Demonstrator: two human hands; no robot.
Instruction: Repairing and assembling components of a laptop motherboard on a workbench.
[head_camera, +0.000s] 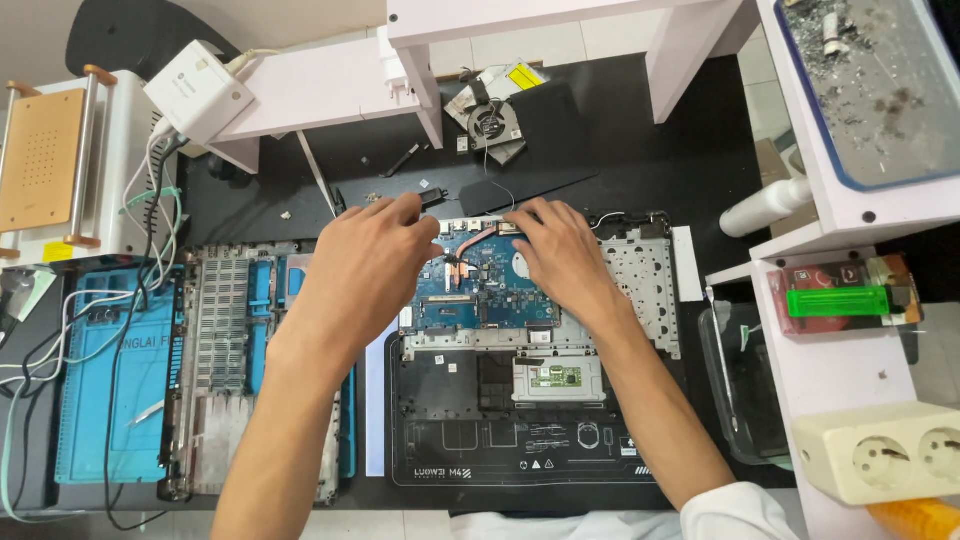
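An opened laptop chassis (640, 290) lies on a black mat, its blue motherboard (480, 290) with a copper heat pipe exposed. My left hand (365, 265) rests on the board's upper left edge, fingers bent and pressing near the top corner. My right hand (560, 250) lies on the board's upper right part, fingertips at the top edge by a connector. Both hands touch the board; whether either one grips it is hidden by the fingers. A black battery bay and touchpad board (555, 378) sit below the motherboard.
The removed laptop bottom cover (230, 330) lies on a blue mat (100, 400) at left. A loose cooling fan (490, 120) sits at the back. White shelf units, a white bottle (765, 205), a green lighter (835, 300) and a power socket (885, 450) stand at right; cables run at left.
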